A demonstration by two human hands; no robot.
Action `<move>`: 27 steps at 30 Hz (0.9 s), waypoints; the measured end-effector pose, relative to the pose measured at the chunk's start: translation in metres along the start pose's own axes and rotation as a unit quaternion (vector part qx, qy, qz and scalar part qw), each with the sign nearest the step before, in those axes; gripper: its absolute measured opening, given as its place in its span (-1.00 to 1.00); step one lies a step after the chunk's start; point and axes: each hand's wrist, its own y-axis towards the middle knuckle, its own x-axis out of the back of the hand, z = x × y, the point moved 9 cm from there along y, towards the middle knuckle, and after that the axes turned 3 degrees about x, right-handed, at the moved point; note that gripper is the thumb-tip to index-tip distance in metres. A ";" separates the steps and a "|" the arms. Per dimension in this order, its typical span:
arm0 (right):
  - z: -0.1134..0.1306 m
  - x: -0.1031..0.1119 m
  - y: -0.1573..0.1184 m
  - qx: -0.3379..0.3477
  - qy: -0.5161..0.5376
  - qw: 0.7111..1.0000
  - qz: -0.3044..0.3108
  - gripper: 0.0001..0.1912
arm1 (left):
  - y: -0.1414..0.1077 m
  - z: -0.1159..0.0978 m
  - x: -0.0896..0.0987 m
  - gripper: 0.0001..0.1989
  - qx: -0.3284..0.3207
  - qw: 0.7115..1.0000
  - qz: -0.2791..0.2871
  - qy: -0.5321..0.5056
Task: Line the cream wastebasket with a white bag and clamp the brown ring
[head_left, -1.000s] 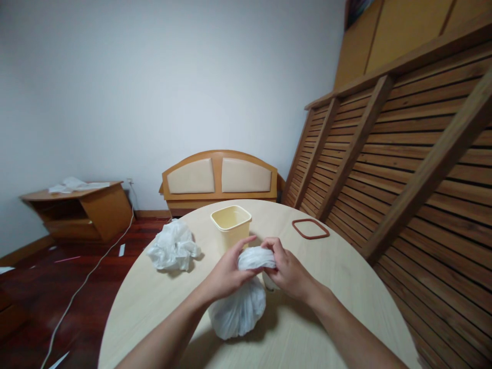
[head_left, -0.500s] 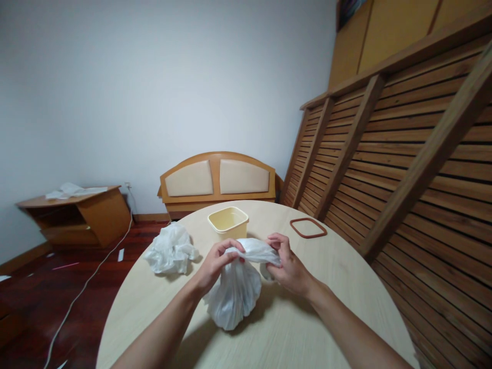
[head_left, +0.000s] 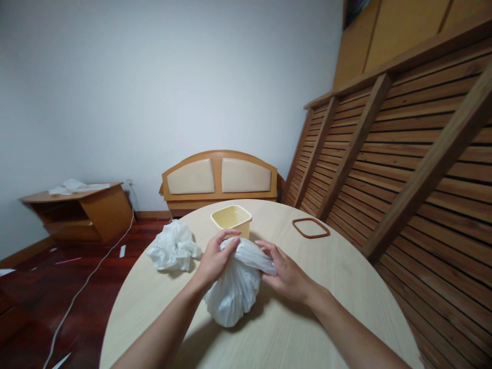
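Observation:
A white plastic bag, rounded and full at the bottom, rests on the round table between my hands. Its gathered neck bends over toward the right. My left hand pinches the neck at the top left, thumb against fingers. The folded end of the neck is gripped by my right hand, fingers above and thumb below. What the bag contains is hidden. Just behind it stands a pale yellow plastic tub without a lid, its front partly covered by the bag and my left hand.
Left on the table lies a crumpled white plastic bag. A brown rounded-square ring lies at the back right. Beyond the table are a headboard, a low cabinet and a leaning slatted wooden panel.
My right hand has moved slightly left, closer to my left hand. The bag's neck, stretched sideways before, now folds downward to the right. The view has shifted slightly.

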 end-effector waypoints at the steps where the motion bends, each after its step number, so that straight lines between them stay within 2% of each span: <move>1: -0.003 0.000 0.000 -0.007 0.009 1.000 0.001 -0.31 | 0.002 0.001 0.001 -0.61 -0.004 1.000 0.006 0.015; 5: -0.014 0.013 0.000 -0.028 0.098 0.993 -0.061 -0.54 | 0.005 0.003 -0.002 -0.54 -0.007 0.996 0.057 0.069; 8: -0.013 0.020 0.004 -0.035 0.167 0.981 -0.091 -0.72 | -0.001 0.001 -0.007 -0.56 -0.014 0.990 0.101 0.099; 10: -0.011 0.024 0.006 -0.048 0.179 0.978 -0.100 -0.79 | -0.006 -0.002 -0.012 -0.57 -0.020 0.984 0.129 0.120; 13: -0.010 0.029 0.007 -0.062 0.172 0.977 -0.113 -0.84 | -0.013 -0.007 -0.016 -0.50 -0.040 0.973 0.152 0.171; 16: -0.016 0.030 0.006 -0.073 0.175 0.975 -0.115 -0.87 | -0.014 -0.013 -0.018 -0.71 -0.079 0.960 0.157 0.219; 17: -0.019 0.030 0.006 -0.073 0.180 0.974 -0.116 -0.87 | -0.013 -0.015 -0.018 -0.71 -0.093 0.958 0.157 0.223; 20: -0.027 0.029 0.006 -0.068 0.202 0.970 -0.115 -0.81 | -0.011 -0.015 -0.016 -0.67 -0.101 0.964 0.160 0.185; 23: -0.033 0.025 0.006 -0.074 0.229 0.966 -0.097 -0.75 | -0.007 -0.006 -0.014 -0.64 -0.055 0.980 0.172 0.086; 27: -0.034 0.023 0.006 -0.073 0.251 0.960 -0.104 -0.81 | -0.005 -0.002 -0.008 -0.53 -0.022 0.988 0.148 -0.034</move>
